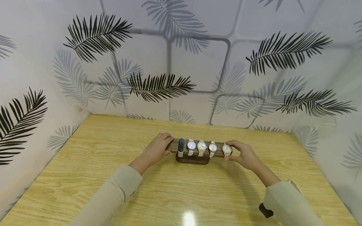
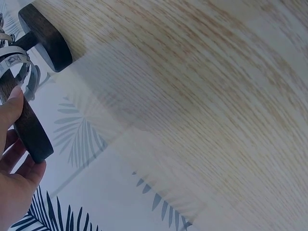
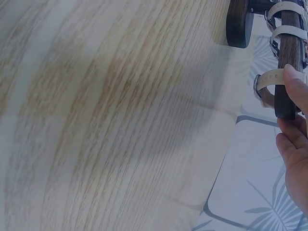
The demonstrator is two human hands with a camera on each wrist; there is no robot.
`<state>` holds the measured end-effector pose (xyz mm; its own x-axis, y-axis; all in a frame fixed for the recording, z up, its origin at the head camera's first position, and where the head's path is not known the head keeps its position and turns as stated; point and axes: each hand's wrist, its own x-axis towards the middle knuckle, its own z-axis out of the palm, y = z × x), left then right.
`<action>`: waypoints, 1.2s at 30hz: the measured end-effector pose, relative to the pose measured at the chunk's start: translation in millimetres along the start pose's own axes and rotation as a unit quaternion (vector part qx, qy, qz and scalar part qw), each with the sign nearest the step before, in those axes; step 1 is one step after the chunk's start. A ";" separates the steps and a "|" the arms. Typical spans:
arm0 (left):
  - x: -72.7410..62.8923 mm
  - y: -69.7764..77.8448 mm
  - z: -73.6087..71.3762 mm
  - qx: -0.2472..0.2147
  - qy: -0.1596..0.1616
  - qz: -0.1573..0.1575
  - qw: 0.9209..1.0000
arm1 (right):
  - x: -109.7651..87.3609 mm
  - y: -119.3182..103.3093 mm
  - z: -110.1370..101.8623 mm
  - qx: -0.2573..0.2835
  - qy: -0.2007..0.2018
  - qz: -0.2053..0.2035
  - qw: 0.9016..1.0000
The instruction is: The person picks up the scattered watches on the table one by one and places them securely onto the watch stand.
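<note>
A dark wooden watch stand (image 1: 173,146) has a horizontal bar on a rounded base (image 1: 193,160). Along the bar sit a fitness band (image 1: 181,145) with a black face and several light-strapped wristwatches (image 1: 202,146). My left hand (image 1: 155,150) grips the bar's left end; in the left wrist view, its thumb and fingers hold the bare dark end (image 2: 34,134). At the other end, my right hand (image 1: 246,156) holds the bar beside the rightmost watch (image 1: 227,149). The right wrist view shows the thumb against that watch's strap (image 3: 272,77) and fingers under the bar's end.
The stand is on a light wood-grain table (image 1: 141,194) near its back edge. A wall (image 1: 192,72) with leaf prints rises behind and at both sides. A black piece (image 1: 266,210) shows beside my right sleeve.
</note>
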<state>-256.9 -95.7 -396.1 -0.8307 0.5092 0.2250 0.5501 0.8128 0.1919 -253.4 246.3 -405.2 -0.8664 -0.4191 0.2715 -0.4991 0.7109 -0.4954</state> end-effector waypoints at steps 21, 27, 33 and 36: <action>-0.8 1.5 -1.2 -0.013 0.009 0.000 1.000 | 5.5 -7.7 7.5 -0.023 0.009 0.006 1.000; -0.4 3.2 -1.4 -0.015 0.006 -0.006 1.000 | 4.0 -8.9 8.3 -0.024 0.016 -0.002 1.000; 0.3 3.7 -1.2 -0.011 -0.001 -0.013 1.000 | 0.9 -7.1 13.8 -0.029 0.032 -0.007 0.999; 0.2 3.1 -0.8 -0.014 -0.001 -0.016 1.000 | -1.8 -6.5 18.6 -0.042 0.045 -0.014 0.998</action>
<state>-255.3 -93.3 -394.6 -0.8479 0.4836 0.2172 0.5256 0.8204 0.2251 -248.3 231.9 -417.8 -0.8485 -0.3894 0.3585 -0.5187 0.7462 -0.4173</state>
